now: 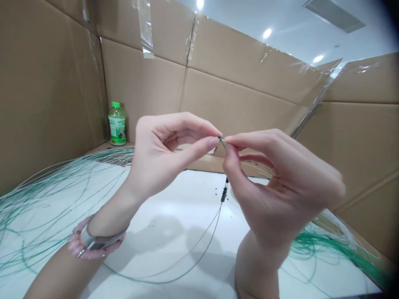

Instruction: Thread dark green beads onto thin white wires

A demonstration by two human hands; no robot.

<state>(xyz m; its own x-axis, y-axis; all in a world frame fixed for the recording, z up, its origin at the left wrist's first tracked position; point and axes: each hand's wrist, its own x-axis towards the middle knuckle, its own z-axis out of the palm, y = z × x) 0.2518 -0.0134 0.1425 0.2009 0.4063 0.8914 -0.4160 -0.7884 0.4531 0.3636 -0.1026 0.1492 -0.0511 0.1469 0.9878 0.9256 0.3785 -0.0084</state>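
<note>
Thumb and index finger of my left hand (pixel 174 153) pinch a small dark piece with a thin green cord (pixel 222 142) at the centre of the view. My right hand (pixel 280 178) meets it from the right, its thumb and fingertips closed on the same cord. The fingertips of both hands nearly touch, and they partly hide the piece. Below them hangs a string of small black beads (pixel 223 194), from which a white strand and a dark green strand curve down to the left over the white surface.
Green and white cords (pixel 46 207) spread over the left of the white table (pixel 174 257); another green bundle (pixel 330 245) lies at the right. A green-capped bottle (pixel 117 124) stands at the back left. Cardboard walls (pixel 218 95) surround the table. Tiny black beads lie scattered near the middle.
</note>
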